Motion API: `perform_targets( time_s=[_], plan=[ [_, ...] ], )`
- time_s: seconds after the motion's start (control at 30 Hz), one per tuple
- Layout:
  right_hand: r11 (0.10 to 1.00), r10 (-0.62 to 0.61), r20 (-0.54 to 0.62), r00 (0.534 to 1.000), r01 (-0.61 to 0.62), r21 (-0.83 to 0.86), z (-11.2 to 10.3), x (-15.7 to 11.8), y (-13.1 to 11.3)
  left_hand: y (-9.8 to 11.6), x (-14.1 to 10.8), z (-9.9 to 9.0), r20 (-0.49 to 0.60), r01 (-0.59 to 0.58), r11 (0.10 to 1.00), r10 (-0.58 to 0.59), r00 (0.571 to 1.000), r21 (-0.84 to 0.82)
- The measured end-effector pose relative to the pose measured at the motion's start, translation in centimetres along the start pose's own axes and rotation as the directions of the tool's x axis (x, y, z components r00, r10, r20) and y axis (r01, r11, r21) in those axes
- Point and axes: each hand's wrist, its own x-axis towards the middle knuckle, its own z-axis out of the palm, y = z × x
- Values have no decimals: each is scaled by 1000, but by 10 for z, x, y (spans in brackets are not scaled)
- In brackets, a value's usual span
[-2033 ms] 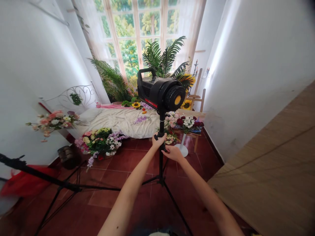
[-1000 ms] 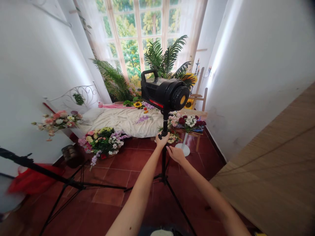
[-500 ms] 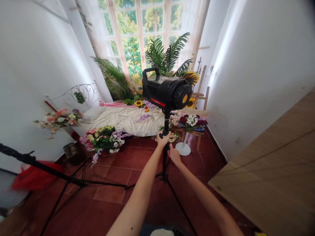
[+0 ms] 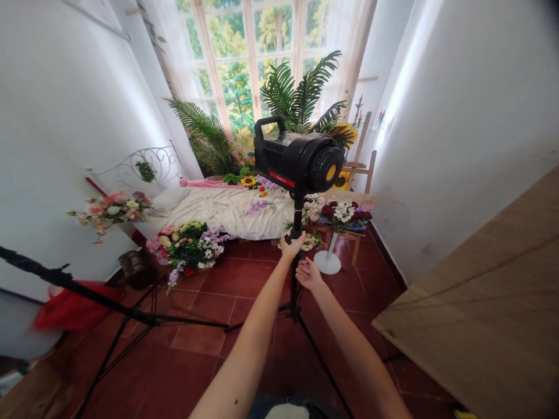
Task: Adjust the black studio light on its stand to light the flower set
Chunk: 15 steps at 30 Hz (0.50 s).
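1. Studio light (image 4: 297, 160): mounted atop black light stand (image 4: 295, 291), in front of bed (image 4: 227, 212); stand's legs spread on tiled floor (image 4: 205, 372).
2. Left hand (image 4: 292, 245): wrapped around stand's column, below light.
3. Right hand (image 4: 309, 273): lower, fingers loosely curled beside column; cannot tell whether touching or holding anything.
4. White round base (image 4: 327, 263): on floor, right of column.

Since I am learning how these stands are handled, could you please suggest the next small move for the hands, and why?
The right hand should probably close around the stand just below the left hand. Only the left hand clearly grips it, beneath the black lamp; the right hand is loosely curled beside it, any contact unclear.
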Motion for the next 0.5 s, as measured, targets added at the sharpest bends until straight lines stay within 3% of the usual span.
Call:
perform_targets(
  time_s=[0.13,0.27,0.5],
  plan=[
    [987,-132,5,991,132,-93,1,-5,-4,-2,1,1,-68,-7,996,13,998,89],
    [966,-237,-39,971,231,-115,4,-4,-5,-4,3,1,-46,-11,995,16,999,102],
    [925,-286,-45,957,263,-274,8,6,-6,-17,6,-1,9,-47,998,46,999,44]
  ],
)
